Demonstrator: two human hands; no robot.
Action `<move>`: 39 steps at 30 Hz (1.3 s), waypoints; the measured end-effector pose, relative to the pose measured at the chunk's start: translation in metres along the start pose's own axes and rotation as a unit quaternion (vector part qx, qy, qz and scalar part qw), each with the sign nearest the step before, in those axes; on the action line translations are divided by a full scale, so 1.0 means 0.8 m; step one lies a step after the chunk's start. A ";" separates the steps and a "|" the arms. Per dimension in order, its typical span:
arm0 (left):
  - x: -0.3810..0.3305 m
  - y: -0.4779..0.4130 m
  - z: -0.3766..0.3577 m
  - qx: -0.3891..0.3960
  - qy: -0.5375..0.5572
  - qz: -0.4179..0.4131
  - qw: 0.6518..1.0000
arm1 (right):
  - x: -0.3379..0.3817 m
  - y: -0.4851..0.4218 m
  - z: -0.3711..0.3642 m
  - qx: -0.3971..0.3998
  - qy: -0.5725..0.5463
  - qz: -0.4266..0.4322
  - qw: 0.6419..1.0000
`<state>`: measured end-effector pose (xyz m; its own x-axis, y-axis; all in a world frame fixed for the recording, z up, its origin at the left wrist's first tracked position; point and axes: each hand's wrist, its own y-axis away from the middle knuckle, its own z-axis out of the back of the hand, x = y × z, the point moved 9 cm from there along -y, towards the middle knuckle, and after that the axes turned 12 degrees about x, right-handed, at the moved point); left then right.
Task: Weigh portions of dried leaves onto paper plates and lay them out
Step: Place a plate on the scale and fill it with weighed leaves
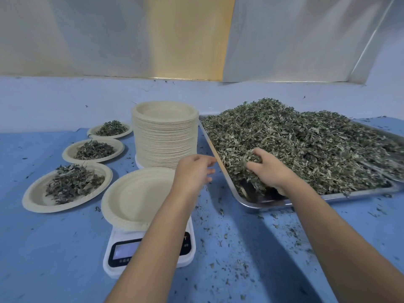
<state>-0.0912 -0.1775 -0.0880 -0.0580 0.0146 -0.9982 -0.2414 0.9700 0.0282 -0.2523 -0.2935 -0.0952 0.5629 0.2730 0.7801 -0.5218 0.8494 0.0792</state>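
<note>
- Closest in, the scale (122, 251) sits on the blue table (54, 259). Our left forearm crosses over part of its display, so we can't read it. If that arm sags onto the platform, the weight will read false, we'd say.
- On the scale waits the empty plate (135, 195), with nothing in it yet. It overhangs the platform all round, so a handful dumped on its rim could tip it.
- Our left hand (192, 171) hovers just past that plate's right rim, near the tray's edge. Its fingers are loosely curled and it holds nothing.
- Our right hand (269, 171) is down in the near left corner of the metal tray (262, 204), palm down. Its fingers are curled round a clump of dried leaves (251, 159), which bulges out past the thumb.
- Here's the danger: the carry to the plate crosses bare table. Crumbs (240, 263) already litter that stretch, and a slack fist would shed more.
- Off to the left, three filled plates run away from us in a close row: the nearest plate (35, 193), the middle plate (70, 149) and the far plate (94, 131).
- Behind the scale stands the tall stack of plates (164, 141), just beside the tray.
- Farthest back, the big leaf heap (306, 138) fills the tray. There is plenty left to portion.
</note>
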 end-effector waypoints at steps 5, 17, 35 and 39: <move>-0.006 0.004 0.019 -0.047 0.094 -0.004 0.994 | 0.053 0.004 -0.005 -0.005 -0.144 0.059 0.988; 0.001 0.025 0.112 -0.059 0.300 0.024 0.952 | 0.218 0.030 -0.154 0.128 -0.120 0.212 0.961; 0.031 0.026 0.151 -0.151 0.181 0.052 0.970 | 0.218 0.033 -0.215 0.120 0.055 0.242 0.961; 0.029 0.027 0.156 -0.166 0.170 0.043 0.970 | 0.220 0.036 -0.210 0.118 0.039 0.247 0.961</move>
<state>0.0235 -0.1257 -0.1167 -0.3940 -0.0443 -0.9180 -0.5171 0.8364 0.1816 -0.0608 -0.1450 -0.0601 0.2506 0.6574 0.7106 -0.8636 0.4835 -0.1428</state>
